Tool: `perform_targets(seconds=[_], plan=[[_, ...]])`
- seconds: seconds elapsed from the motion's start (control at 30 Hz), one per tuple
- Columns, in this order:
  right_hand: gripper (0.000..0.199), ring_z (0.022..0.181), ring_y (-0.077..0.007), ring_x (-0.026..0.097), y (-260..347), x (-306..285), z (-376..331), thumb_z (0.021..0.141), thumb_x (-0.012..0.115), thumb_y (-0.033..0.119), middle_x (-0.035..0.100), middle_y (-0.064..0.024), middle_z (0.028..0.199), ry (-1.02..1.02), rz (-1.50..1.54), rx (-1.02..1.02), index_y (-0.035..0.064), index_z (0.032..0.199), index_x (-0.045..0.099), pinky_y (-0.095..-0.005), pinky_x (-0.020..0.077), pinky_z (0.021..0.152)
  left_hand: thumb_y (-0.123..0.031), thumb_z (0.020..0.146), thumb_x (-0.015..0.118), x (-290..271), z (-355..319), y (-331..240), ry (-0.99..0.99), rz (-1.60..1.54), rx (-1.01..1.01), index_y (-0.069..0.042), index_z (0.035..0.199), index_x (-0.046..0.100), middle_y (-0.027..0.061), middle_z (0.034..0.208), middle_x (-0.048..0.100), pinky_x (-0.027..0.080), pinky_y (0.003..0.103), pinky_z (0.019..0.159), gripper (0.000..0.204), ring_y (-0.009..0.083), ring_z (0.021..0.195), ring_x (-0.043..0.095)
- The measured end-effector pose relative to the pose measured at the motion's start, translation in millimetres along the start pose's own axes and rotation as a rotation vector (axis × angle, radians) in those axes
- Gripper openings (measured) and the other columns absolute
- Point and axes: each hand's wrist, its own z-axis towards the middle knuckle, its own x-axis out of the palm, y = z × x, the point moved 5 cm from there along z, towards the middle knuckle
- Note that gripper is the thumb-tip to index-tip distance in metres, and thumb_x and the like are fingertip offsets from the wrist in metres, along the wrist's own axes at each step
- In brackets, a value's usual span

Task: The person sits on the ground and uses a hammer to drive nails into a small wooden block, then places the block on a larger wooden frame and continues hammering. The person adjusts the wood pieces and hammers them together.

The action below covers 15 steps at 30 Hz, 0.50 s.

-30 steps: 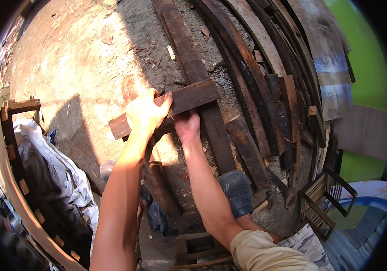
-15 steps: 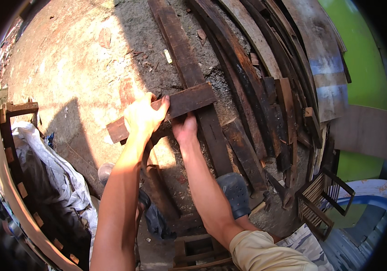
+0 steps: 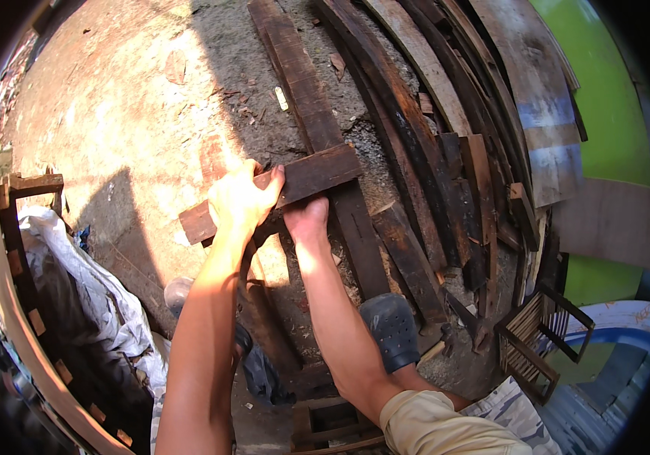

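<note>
A short dark wooden board (image 3: 321, 176) lies slantwise across a long dark plank (image 3: 301, 80) on the ground. My left hand (image 3: 238, 199) is closed around the board's left half, with the thumb pressed on its top face. Close beside it, my right hand (image 3: 307, 218) reaches under the near edge of the board. Its fingers are hidden below the wood, so their grip does not show. Under my left hand a darker wooden part can be partly seen, mostly in shadow. A curved wooden piece (image 3: 268, 322) stands between my forearms.
Several long planks (image 3: 393, 83) lie along the right. A hammer (image 3: 437, 349) rests near my dark clog (image 3: 391, 330). At the right stands a small slatted wooden frame (image 3: 541, 341). White sheeting (image 3: 86, 265) hangs inside a curved wooden frame (image 3: 33, 345) at the left.
My right hand has shifted slightly left and nearer under the board. The board and my left hand have barely moved.
</note>
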Motion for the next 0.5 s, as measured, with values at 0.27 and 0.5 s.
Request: perform_targets(seconds=[0.27, 0.5], plan=[[0.034, 0.119, -0.0290, 0.058, 6, 0, -15, 0.106, 0.041, 0.017, 0.062, -0.0170, 0.127, -0.096, 0.038, -0.047, -0.0022, 0.130, 0.055, -0.0416, 0.0457, 0.109, -0.057, 0.084, 0.065, 0, -1, -1, -0.029, -0.003, 0.014, -0.009, 0.093, 0.073, 0.0197, 0.082, 0.072, 0.055, 0.044, 0.074, 0.050, 0.0364, 0.080, 0.071], [0.017, 0.081, -0.0174, 0.051, 12, -40, -39, 0.106, 0.052, 0.022, 0.057, -0.0045, 0.090, -0.124, 0.190, -0.105, 0.0070, 0.105, 0.060, -0.0310, 0.0437, 0.074, -0.057, 0.084, 0.066, 0, -1, -1, -0.058, -0.002, 0.031, -0.009, 0.088, 0.072, 0.0190, 0.076, 0.071, 0.055, 0.044, 0.071, 0.049, 0.0361, 0.075, 0.071]])
